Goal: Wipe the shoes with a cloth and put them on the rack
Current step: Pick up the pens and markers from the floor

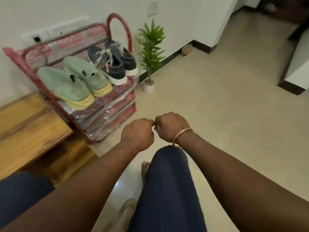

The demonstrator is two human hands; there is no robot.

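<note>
A red shoe rack (117, 29) wrapped in clear plastic stands against the wall at the left. On its top shelf sit a pair of green slip-on shoes (73, 84) with yellow soles and a pair of navy lace-up shoes (113, 64) with white soles. My left hand (137, 133) and my right hand (170, 126) hover in front of the rack above my knee, both with fingers curled, knuckles nearly touching. I see nothing held in either hand. No cloth is in view.
A wooden bench (28, 124) lies at the lower left beside the rack. A small potted plant (150, 52) stands right of the rack on the beige floor (234, 114). My legs in dark trousers (168, 190) fill the foreground. Furniture (297, 69) stands at the far right.
</note>
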